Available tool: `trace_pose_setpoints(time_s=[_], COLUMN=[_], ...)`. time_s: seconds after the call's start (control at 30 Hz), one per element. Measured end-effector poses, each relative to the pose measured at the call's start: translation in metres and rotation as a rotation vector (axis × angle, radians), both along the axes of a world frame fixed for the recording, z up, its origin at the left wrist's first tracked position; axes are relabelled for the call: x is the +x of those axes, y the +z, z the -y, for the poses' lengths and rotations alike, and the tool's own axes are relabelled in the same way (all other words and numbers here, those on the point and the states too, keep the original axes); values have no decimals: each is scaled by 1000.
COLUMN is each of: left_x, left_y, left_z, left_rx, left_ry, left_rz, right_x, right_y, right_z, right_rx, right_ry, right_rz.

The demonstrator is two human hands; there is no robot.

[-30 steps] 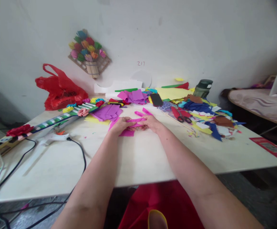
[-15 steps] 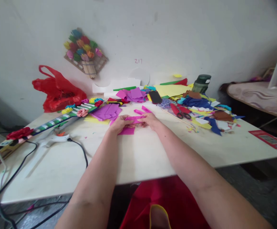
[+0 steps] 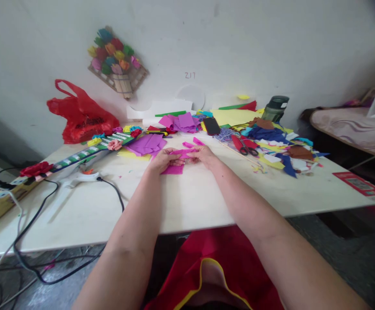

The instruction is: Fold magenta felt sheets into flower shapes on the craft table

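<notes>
Between my two hands is a narrow strip of pink crepe paper (image 3: pixel 181 152), pinched at both ends over the table. My left hand (image 3: pixel 164 160) has its fingers closed on the strip's left end. On the other end the fingers of my right hand (image 3: pixel 203 155) are closed too. A magenta paper piece (image 3: pixel 174 169) lies on the table just below the strip, partly hidden by my left hand. Behind my right hand are folded pink strips (image 3: pixel 193 142). A stack of purple paper pieces (image 3: pixel 147 144) lies beyond my left hand.
At left are a glue gun (image 3: pixel 74 181) with its cord, a flower-decorated board (image 3: pixel 87 156) and a red plastic bag (image 3: pixel 80 116). Scissors (image 3: pixel 248 150), a phone (image 3: pixel 212 126), a green bottle (image 3: pixel 275 108) and paper scraps (image 3: pixel 299 153) lie or stand at right.
The camera view has tilted down slightly, so the table sits higher in the picture. Both hands keep hold of the pink strip, with only slight finger movement.
</notes>
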State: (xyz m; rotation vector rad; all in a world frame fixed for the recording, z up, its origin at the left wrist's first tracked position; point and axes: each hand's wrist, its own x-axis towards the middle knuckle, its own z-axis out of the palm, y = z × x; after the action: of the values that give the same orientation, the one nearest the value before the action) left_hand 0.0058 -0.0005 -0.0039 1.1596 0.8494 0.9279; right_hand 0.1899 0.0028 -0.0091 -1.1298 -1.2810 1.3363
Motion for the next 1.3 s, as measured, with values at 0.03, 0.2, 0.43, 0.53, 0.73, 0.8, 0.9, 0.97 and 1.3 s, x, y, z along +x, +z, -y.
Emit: trace_pose_setpoints(time_s=[0.03, 0.2, 0.43, 0.53, 0.73, 0.8, 0.9, 0.97, 1.3], left_x=[0, -2, -3, -3, -3, -4, -4, -5, -6], left_y=[0, 1, 1, 1, 2, 4, 5, 5, 1], left_z=[0, 1, 1, 1, 2, 3, 4, 3, 0], left_rx=[-2, -14, -11, -14, -16, -6, 6, 4, 0], left_ry=[2, -17, -12, -3, 1, 4, 11, 19, 9], left_rz=[4, 27, 28, 35, 58, 65, 73, 80, 112], right_x=[0, 2, 4, 5, 5, 5, 5, 5, 5], right_y=[0, -4, -7, -9, -7, -5, -4, -5, -4], right_z=[0, -1, -1, -2, 2, 4, 5, 4, 3], right_rx=[1, 19, 25, 36, 39, 48, 72, 94, 114], right_ry=[5, 25, 33, 27, 61, 70, 82, 91, 101], right_rz=[-6, -28, -40, -60, -65, -76, -86, -89, -89])
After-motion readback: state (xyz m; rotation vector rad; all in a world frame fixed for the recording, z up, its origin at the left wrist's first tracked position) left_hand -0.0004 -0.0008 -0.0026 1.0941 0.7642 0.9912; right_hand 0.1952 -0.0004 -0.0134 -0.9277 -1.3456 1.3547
